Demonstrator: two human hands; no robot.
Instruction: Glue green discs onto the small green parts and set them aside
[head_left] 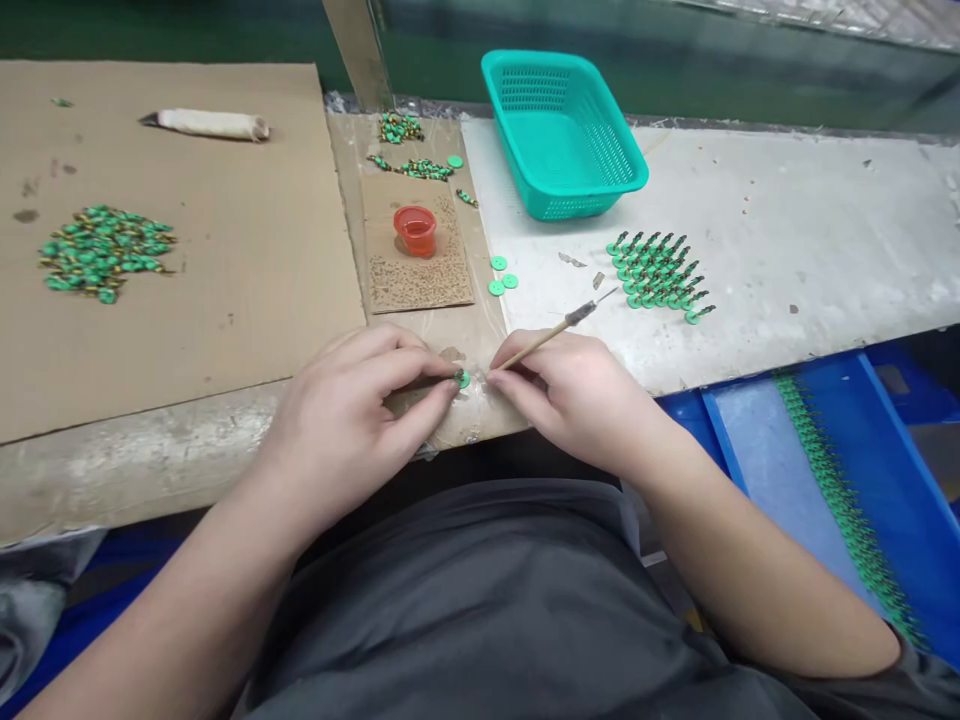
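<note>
Near the table's front edge, my left hand (360, 400) is closed in a pinch on a small green figure with a round green disc (465, 380) at its base. Most of the figure is hidden by the fingertips. My right hand (577, 390), just to the right, grips a thin wooden-handled needle tool (540, 343); its dark collar and fine tip point away to the upper right. Beyond the hands, a small red cup (415, 232) of liquid stands on a speckled cardboard piece (420, 290). Loose green discs (510, 281) lie to its right.
A pile of green-and-dark figures (105, 250) and a cloth-wrapped pointed tool (210, 124) lie on cardboard at left. At right are a teal basket (540, 190) and rows of figures standing on discs (656, 270). A blue tray (892, 440) below the table holds more figures.
</note>
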